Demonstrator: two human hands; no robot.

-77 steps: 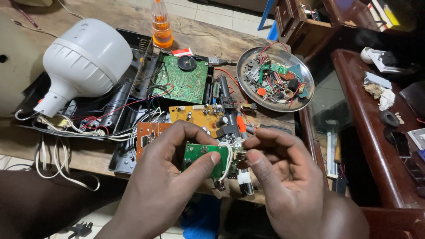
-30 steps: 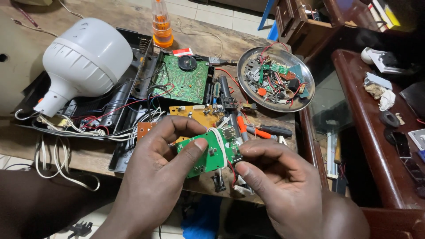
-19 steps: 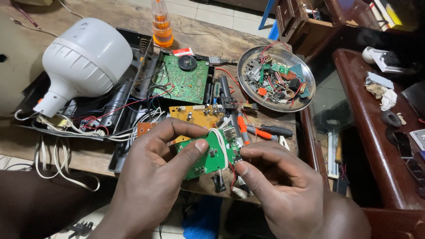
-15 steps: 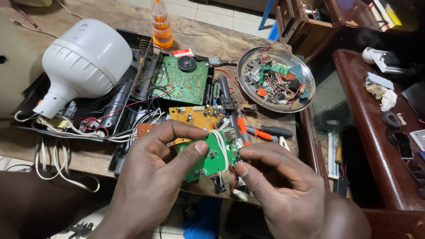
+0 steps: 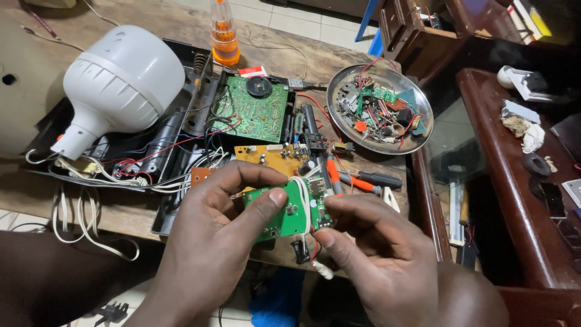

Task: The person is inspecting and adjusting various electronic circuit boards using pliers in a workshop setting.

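I hold a small green circuit board [image 5: 289, 209] between both hands, just in front of the wooden table's [image 5: 121, 209] near edge. My left hand [image 5: 209, 242] grips its left side, with the thumb pressed on its face. My right hand [image 5: 378, 257] pinches its right edge with fingertips. A white wire loops over the board, and red wires and a small black part hang below it. Behind the board lies an opened black device case [image 5: 175, 136] with a larger green board [image 5: 251, 112] and an orange-yellow board [image 5: 272, 158].
A large white bulb [image 5: 118, 85] rests on the case's left. A round metal dish [image 5: 380, 109] of small parts sits at right, an orange bottle [image 5: 224, 33] behind, orange-handled pliers [image 5: 357, 180] beside the boards. White cables [image 5: 72, 212] hang off the edge. A dark wooden counter [image 5: 520, 200] stands right.
Both hands have turned the green board from edge-on to face-up, and my right fingers moved onto its right edge. In the last second it barely shifts.
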